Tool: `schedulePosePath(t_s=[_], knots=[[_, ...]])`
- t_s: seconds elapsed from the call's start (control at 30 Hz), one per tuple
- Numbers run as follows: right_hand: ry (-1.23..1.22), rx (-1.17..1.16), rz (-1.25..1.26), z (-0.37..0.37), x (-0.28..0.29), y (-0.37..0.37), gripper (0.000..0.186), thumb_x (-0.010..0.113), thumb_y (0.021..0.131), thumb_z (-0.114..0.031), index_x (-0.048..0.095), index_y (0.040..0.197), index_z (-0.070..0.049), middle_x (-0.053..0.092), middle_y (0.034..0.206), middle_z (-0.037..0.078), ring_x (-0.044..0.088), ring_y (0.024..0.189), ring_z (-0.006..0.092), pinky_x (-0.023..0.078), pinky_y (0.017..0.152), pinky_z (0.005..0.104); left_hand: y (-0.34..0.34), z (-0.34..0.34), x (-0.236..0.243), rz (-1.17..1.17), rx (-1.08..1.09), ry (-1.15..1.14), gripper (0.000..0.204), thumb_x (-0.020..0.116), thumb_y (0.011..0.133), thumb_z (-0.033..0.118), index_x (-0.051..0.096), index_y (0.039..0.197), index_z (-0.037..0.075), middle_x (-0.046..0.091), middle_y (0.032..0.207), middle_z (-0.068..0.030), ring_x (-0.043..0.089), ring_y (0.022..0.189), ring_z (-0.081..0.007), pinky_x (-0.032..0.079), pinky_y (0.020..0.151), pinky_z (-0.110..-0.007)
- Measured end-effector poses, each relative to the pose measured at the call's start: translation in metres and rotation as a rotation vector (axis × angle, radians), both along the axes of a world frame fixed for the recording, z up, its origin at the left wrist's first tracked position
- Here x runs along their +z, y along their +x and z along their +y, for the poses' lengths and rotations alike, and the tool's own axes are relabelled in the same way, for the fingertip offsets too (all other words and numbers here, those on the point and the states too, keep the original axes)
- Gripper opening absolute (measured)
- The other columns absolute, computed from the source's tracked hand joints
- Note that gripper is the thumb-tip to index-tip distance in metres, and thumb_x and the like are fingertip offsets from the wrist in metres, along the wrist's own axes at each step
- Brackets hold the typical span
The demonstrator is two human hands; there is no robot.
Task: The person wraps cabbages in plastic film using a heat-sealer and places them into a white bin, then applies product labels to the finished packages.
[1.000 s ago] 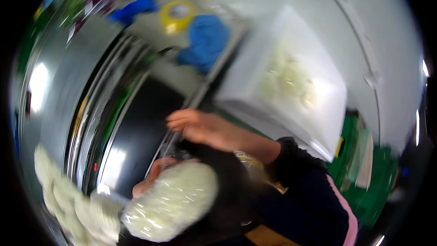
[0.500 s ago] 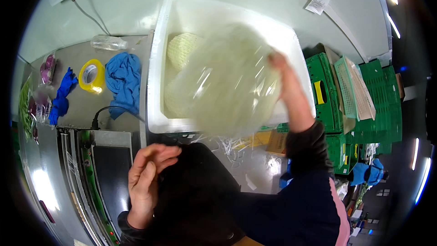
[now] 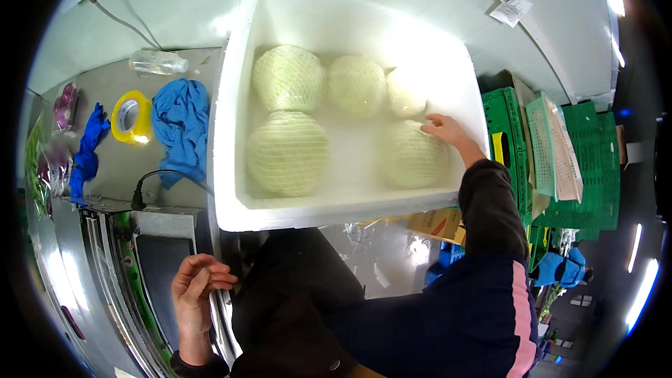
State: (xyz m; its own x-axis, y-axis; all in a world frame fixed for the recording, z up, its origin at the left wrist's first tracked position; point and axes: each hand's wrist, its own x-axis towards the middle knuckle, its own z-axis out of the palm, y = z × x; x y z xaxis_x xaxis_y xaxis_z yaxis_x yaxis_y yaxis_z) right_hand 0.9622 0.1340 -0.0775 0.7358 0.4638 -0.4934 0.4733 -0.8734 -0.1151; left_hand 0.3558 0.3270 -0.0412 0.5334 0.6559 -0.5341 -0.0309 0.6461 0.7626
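My right hand [image 3: 451, 133] rests its bent fingertips at the upper edge of a round pale-green netted ball [image 3: 414, 157], with no grip round it. This ball lies in the front right of a white foam box [image 3: 234, 218]. Another netted ball [image 3: 287, 157] sits at the front left. Behind are a third [image 3: 289, 77] and two paler round ones, one in the middle [image 3: 357, 86] and a smaller one [image 3: 404, 92] to its right. Whether they are melons or cabbages I cannot tell. Loosely curled and holding nothing, my left hand [image 3: 199, 290] hovers left of the box's front corner.
On the left counter lie a yellow tape roll [image 3: 131, 117], a blue cloth [image 3: 180, 122], a blue glove [image 3: 87, 150] and a clear bottle [image 3: 159, 62]. A machine with a black plate [image 3: 164, 273] stands in front of them. Green crates [image 3: 505, 133] stand right of the box.
A large, blurred, shiny pale thing in my right hand above the box is gone from the air. That hand is lower, by the front right ball. My left hand has moved left and down.
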Motion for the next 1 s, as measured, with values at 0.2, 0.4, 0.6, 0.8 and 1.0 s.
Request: schedulePosePath(t_s=[0.2,0.4,0.6,0.8,1.0], knots=[[-0.571,0.338,0.143,0.055,0.051,-0.071,0.035,0.081,0.06,-0.035,0.067,0.069,-0.005,0.066,0.065,0.01,0.064,0.059,0.0233,0.053,0.061,0.0332,-0.021,-0.014,-0.014,0.074,0.095,-0.073,0.025,0.056,0.092,0.019,0.055,0.108,-0.001,0.067,0.092,-0.0156,0.069,0.077,-0.0254,0.056,0.067,-0.032],[-0.579,0.657,0.169,0.054,0.019,-0.053,0.031,0.078,0.07,-0.033,0.067,0.073,-0.004,0.059,0.057,0.005,0.057,0.05,0.0165,0.044,0.047,0.0301,-0.043,-0.033,-0.023,0.042,0.111,-0.212,0.027,0.054,0.094,0.014,0.054,0.116,-0.002,0.067,0.1,-0.0156,0.067,0.09,-0.0243,0.054,0.08,-0.032],[-0.53,0.708,-0.167,0.094,-0.015,0.023,0.03,0.075,0.074,-0.034,0.067,0.072,-0.005,0.06,0.059,0.006,0.058,0.052,0.0186,0.046,0.048,0.032,-0.098,-0.067,-0.026,-0.064,0.342,-0.191,0.024,0.055,0.096,0.018,0.056,0.113,0.002,0.067,0.098,-0.0085,0.066,0.08,-0.0137,0.052,0.069,-0.024],[-0.38,0.705,-0.611,0.169,0.008,0.027,0.03,0.072,0.078,-0.035,0.067,0.071,-0.007,0.061,0.062,0.006,0.059,0.055,0.0207,0.047,0.049,0.0339,-0.193,-0.114,0.005,-0.006,0.749,0.019,0.021,0.056,0.095,0.015,0.057,0.112,0.002,0.066,0.099,-0.0107,0.067,0.081,-0.0163,0.054,0.071,-0.028],[-0.042,0.737,-0.992,0.256,0.047,0.005,0.031,0.069,0.082,-0.036,0.067,0.07,-0.008,0.062,0.064,0.006,0.06,0.057,0.0228,0.049,0.05,0.0358,-0.429,-0.193,0.014,0.725,1.48,0.419,0.031,0.062,0.087,0.013,0.058,0.111,-0.006,0.066,0.096,-0.0141,0.066,0.087,-0.0207,0.052,0.076,-0.03]])
